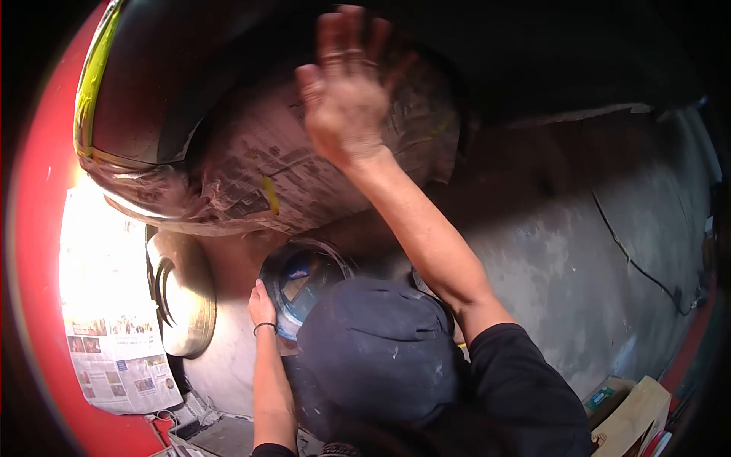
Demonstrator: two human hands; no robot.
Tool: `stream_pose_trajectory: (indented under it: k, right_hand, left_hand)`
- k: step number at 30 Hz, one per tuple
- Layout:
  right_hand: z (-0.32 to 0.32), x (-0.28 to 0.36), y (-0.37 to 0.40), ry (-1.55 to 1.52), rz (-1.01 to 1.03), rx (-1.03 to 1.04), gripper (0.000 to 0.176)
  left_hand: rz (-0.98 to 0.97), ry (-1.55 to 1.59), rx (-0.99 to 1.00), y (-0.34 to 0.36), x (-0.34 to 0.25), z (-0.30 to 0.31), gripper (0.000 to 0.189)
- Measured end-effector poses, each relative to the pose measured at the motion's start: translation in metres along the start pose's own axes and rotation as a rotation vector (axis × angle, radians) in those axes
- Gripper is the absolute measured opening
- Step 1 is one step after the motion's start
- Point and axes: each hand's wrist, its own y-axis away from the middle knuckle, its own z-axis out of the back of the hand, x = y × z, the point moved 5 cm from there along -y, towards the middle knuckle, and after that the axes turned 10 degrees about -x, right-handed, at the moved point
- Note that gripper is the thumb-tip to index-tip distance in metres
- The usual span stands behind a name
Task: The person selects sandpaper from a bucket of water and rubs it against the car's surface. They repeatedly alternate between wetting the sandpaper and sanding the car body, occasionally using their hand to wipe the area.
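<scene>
My left hand [262, 305], with a dark band at its wrist, grips the left rim of a round bucket [285, 316]. Inside the bucket show a blue patch and a tan, flat-looking piece [294, 288]. Raised high in front of me, my right hand [346, 110] is open, its fingers stretched out and blurred, overlapping a dark vehicle body panel [228, 53]. Below and behind that hand, dusty newspaper masking [304, 167] covers the rounded area under the panel, with bits of yellow tape [270, 195] on it.
A round metallic disc-like object [186, 297] stands at the left beside newspaper sheets [122, 365] on a red surface [46, 305]. A cable [624, 255] crosses the grey floor at right. An open cardboard box [636, 419] sits at lower right, a grey tray [217, 436] at lower left.
</scene>
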Motion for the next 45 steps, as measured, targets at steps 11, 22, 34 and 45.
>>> stream_pose_trajectory:
  k: [11, 22, 34, 45]
  right_hand:
    - [-0.003, 0.013, -0.011, 0.06, 0.171, 0.074, 0.071]
    - [-0.054, 0.105, 0.021, 0.095, 0.69, 0.299, 0.071]
    - [-0.017, 0.082, -0.041, 0.308, 1.164, 0.51, 0.07]
    - [-0.016, 0.087, -0.098, 0.441, 1.582, 0.582, 0.07]
  left_hand:
    - [-0.003, 0.022, -0.004, 0.002, -0.002, -0.004, 0.077]
    - [0.037, 0.015, 0.003, 0.002, -0.001, 0.0, 0.069]
    - [0.127, 0.103, -0.028, 0.007, -0.007, 0.002, 0.066]
    - [0.154, 0.114, -0.002, 0.008, -0.009, 0.004, 0.069]
